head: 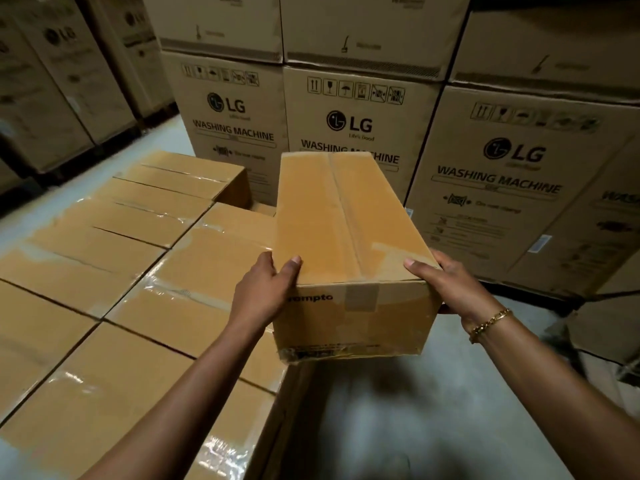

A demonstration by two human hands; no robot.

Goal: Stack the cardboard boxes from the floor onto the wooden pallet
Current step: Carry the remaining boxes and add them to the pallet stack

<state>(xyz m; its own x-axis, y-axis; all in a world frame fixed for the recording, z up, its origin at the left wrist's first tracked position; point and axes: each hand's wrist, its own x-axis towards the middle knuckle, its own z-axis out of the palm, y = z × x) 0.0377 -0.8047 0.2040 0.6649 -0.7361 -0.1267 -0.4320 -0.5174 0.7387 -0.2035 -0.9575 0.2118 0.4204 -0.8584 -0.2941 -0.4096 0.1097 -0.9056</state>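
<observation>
Cardboard pretty much everywhere. One long brown box is clamped between the two grips at its near end. The left grip is curled round the near-left corner with the thumb laid flat on the top. The right grip is wrapped round the near-right corner, thumb on top too, and the rest of its fingers are hidden down the side. So both grips are closed on the box, neither is spread free.

The box is held lengthwise, running away from the grips. A taped seam is seen down the middle of its top, and some black lettering on the near face is partly covered by the left grip. A gold chain bracelet is worn on the wrist just behind the right grip.

Left of the left grip and lower down, a layer of taped boxes is laid out flat, with shiny tape on the seams. The held box is seen over that layer's right edge; whether it touches can't be told. Below the right grip, bare grey floor is seen. Beyond the far end of the held box, tall LG washing machine cartons are stacked in a row.
</observation>
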